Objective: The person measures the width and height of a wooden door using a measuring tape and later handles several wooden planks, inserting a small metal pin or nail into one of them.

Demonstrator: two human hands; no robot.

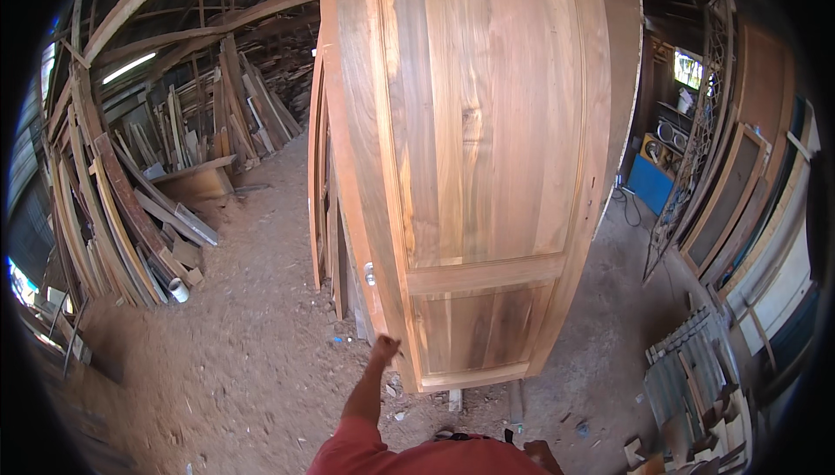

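Observation:
A tall wooden panel door [487, 110] stands upright in front of me, with a large upper panel and a smaller lower one. A small metal lock fitting [370, 273] sits on the frame at its left side. My left hand [385, 351] is raised beside the door's lower left edge, its fingers curled closed; whatever they hold, if anything, is too small to make out. Low beside my body is my right hand [542, 455], only partly in view, with its fingers hidden. Both my arms are in red sleeves or bare below them.
Long boards [113, 214] lean along the left wall, beside a white can [178, 290]. More panels [726, 197] lean at right, behind a metal lattice frame [687, 153]. Wood offcuts [713, 423] lie at lower right. A blue box [652, 183] stands farther back. The floor [252, 344] is dusty.

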